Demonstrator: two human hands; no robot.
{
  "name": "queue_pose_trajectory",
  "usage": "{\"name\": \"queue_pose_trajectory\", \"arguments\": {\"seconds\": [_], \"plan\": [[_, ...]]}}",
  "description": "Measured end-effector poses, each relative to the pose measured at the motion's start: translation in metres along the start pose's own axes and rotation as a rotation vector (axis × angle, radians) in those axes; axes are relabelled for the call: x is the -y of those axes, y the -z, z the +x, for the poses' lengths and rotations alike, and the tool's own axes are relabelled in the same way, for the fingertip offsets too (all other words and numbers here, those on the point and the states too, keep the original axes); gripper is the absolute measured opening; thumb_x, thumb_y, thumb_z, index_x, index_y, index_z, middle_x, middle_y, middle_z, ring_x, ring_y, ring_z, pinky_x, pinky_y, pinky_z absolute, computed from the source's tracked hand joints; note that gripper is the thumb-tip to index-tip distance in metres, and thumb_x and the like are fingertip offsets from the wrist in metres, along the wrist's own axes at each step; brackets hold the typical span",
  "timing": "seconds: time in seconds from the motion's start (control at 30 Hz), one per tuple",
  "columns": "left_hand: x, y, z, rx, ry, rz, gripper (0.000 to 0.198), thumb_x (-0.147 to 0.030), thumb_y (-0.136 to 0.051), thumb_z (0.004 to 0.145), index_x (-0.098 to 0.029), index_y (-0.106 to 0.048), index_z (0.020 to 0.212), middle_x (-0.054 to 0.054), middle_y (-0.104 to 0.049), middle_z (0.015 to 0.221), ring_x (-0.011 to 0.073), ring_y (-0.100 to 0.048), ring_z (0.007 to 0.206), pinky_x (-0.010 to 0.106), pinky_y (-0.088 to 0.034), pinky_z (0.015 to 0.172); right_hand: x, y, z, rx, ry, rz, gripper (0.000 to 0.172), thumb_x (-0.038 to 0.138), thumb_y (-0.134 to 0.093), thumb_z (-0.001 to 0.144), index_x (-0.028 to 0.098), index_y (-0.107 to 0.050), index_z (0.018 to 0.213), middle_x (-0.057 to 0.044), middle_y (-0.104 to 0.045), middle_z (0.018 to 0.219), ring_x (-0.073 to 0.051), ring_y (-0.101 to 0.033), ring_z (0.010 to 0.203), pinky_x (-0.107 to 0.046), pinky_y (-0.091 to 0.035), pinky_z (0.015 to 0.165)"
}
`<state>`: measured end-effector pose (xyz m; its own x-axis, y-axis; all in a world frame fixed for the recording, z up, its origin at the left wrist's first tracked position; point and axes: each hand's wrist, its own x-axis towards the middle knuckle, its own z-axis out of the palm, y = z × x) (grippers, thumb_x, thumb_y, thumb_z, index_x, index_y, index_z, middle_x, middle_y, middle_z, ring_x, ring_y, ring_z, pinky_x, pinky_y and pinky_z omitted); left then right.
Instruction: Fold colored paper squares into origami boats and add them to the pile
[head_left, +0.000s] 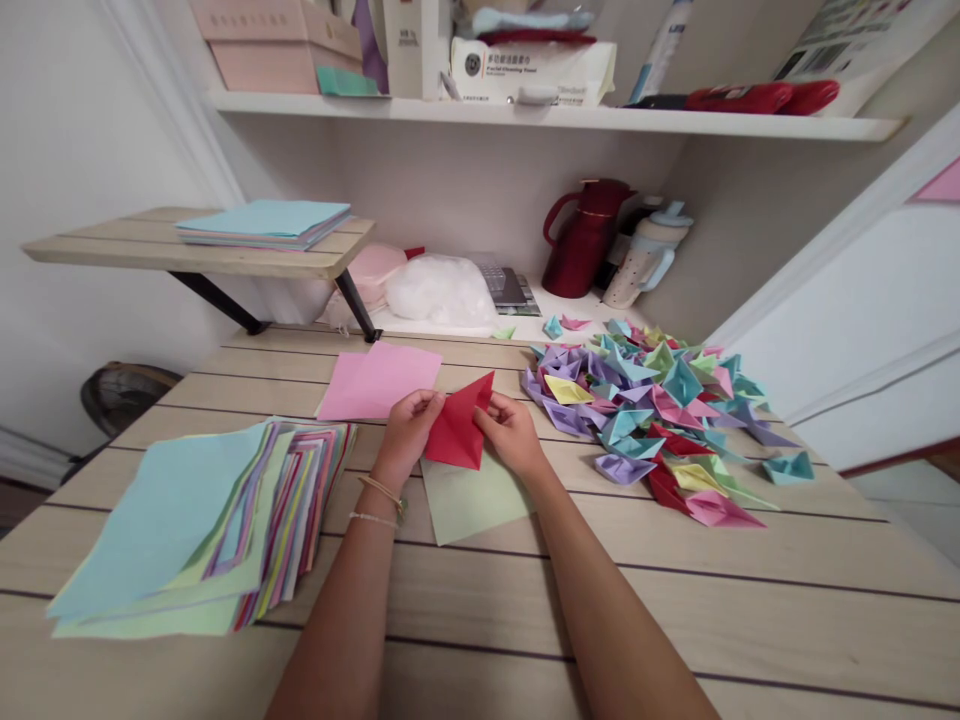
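Note:
A partly folded red paper (459, 430) is held just above the wooden table (750, 580), between both hands. My left hand (407, 432) pinches its left edge. My right hand (514, 432) pinches its right edge near the top corner. Under the red paper lies a flat pale green sheet (469, 500). A pink sheet (379, 382) lies just beyond the hands.
A fanned stack of coloured paper sheets (202, 525) lies at the left. A heap of folded paper boats (660, 415) covers the right side. A raised wooden shelf (195, 255) holds more sheets. At the back stand a red jug (585, 238) and a white bag (439, 290).

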<state>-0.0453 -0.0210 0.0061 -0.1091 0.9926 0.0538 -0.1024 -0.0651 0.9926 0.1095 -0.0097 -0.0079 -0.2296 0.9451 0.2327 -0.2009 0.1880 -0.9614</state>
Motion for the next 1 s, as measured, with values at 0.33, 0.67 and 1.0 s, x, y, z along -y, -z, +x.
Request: {"name": "queue_pose_trajectory", "arguments": {"seconds": [0.33, 0.67, 1.0], "plan": [[-0.0003, -0.0024, 0.0016, 0.040, 0.012, -0.059, 0.029, -0.037, -0.077, 0.063, -0.016, -0.068, 0.081, 0.004, -0.070, 0.076, 0.0174, -0.063, 0.076, 0.027, -0.047, 0.072, -0.0014, 0.0061, 0.0021, -0.070, 0.101, -0.192, 0.027, 0.016, -0.055, 0.069, 0.022, -0.076, 0.085, -0.004, -0.074, 0.086, -0.019, -0.067, 0.079, -0.031, -0.051, 0.075], [0.0054, 0.0022, 0.0045, -0.035, 0.021, -0.047, 0.030, -0.032, -0.076, 0.063, -0.016, -0.066, 0.086, 0.003, -0.070, 0.076, 0.0142, -0.063, 0.070, 0.025, -0.047, 0.068, -0.0074, 0.0072, 0.0024, 0.063, 0.013, -0.233, 0.035, 0.014, -0.053, 0.070, 0.022, -0.074, 0.097, 0.000, -0.071, 0.071, -0.018, -0.064, 0.069, -0.032, -0.052, 0.072], [-0.0009, -0.0016, 0.0017, -0.013, 0.027, -0.043, 0.032, -0.036, -0.076, 0.063, -0.017, -0.066, 0.087, 0.001, -0.069, 0.073, 0.0135, -0.061, 0.067, 0.024, -0.045, 0.066, -0.0063, 0.0070, 0.0036, -0.032, 0.038, -0.126, 0.028, 0.015, -0.055, 0.069, 0.021, -0.075, 0.086, -0.002, -0.074, 0.082, -0.018, -0.067, 0.078, -0.030, -0.051, 0.073]]}}
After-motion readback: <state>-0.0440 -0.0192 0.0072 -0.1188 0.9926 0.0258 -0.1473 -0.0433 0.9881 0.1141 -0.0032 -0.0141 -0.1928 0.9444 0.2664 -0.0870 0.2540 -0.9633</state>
